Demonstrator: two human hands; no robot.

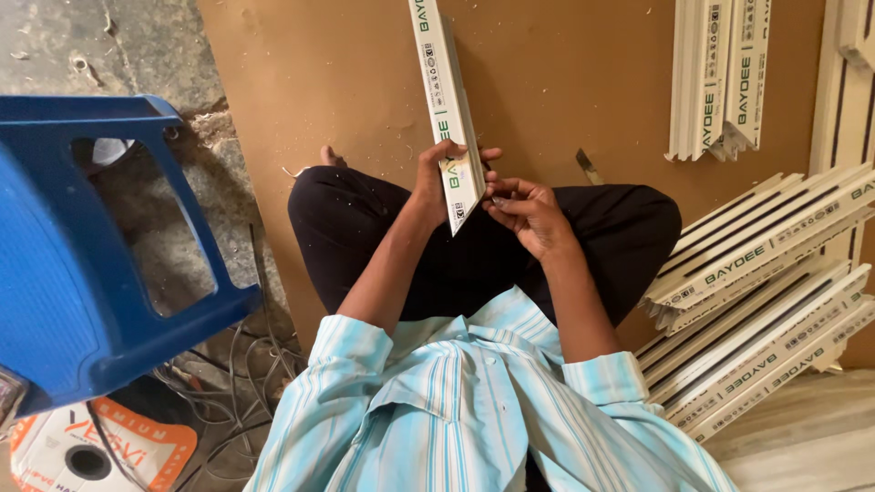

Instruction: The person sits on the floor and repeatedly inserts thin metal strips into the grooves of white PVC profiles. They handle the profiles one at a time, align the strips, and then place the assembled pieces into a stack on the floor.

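Hands meet at the near end of a long white strip (444,91), held above the lap. The left hand (436,178) is wrapped around the strip close to its cut end, fingers curled over the far face and thumb on the near side, gripping it firm. The right hand (529,211) sits just beside it, fingertips pinched together at the strip's lower corner, touching the edge there; whether they nip a film or only the edge itself cannot be told. The strip runs up and away from the hands, tilted slightly left, with green and black print along its face, and passes out of the top of the view.

Below the hands are crossed legs in black trousers (383,228), and nearer the camera a shirt (456,401) with light blue and white stripes. The person sits on a brown board (301,82) dusted with pale shavings. A small dark tool (588,167) lies on the board just past the right knee.

To the right, well apart from the hands, a stack (756,292) of like strips lies slanting, and two more pieces (720,77) lie further up. On the left stands a blue plastic stool (82,264), with tangled wires (228,383) and an orange and white box (100,451) by its foot.
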